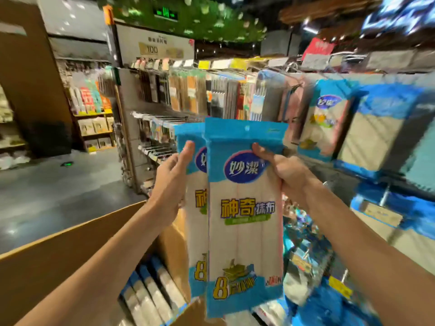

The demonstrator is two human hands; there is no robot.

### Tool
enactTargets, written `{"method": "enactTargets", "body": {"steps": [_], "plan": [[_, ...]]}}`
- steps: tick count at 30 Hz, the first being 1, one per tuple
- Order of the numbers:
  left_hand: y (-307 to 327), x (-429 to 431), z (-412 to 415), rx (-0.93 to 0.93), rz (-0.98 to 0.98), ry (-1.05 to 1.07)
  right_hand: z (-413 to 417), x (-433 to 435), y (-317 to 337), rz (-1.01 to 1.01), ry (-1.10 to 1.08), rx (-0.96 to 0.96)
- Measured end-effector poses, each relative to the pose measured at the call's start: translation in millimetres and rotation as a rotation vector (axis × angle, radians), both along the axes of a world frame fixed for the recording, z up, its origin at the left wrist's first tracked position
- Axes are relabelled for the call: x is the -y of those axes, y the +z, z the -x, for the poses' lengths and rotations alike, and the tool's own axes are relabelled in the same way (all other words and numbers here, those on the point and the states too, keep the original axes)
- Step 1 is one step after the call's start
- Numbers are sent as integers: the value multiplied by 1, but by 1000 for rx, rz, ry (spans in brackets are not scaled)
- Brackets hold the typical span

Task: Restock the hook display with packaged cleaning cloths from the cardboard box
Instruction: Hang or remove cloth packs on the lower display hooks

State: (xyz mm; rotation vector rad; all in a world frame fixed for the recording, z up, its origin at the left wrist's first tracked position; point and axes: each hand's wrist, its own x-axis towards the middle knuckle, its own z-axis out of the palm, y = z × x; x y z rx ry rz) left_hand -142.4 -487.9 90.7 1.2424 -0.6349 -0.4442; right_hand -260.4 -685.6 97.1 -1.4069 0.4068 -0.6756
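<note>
Hands raised above the cardboard box point(70, 255).
Left hand point(171, 182) grips rear cloth pack point(196, 231); right hand point(287, 172) grips front cloth pack point(244, 231).

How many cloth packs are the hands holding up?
2: the front pack pinched by the right hand, a second pack behind it in the left hand. Others may be hidden.

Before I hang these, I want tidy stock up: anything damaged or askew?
Nothing stands out. The front pack, in the right hand, and the back pack, in the left hand, hang upright and look intact. The hook display is too blurred to judge.
</note>
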Motion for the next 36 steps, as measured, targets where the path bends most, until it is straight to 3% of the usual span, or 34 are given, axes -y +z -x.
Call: {"method": "enactTargets", "body": {"steps": [6,13,17,22,30,34,36], "plan": [[25,153,16,10,92,18,47,101,35,150,-230,13],[50,265,20,57,160,-51,72,194,69,278,-462,72],[56,311,6,243,176,-3,73,247,76,306,-676,24],[62,371,-26,443,134,-64,62,283,71,617,-889,-117],[90,436,-93,400,57,-10,28,340,99,493,-998,-68],[104,443,-123,643,-56,93,20,360,104,437,-994,-5],[110,445,-135,702,-97,23,17,364,104,471,-1041,-2]]}}
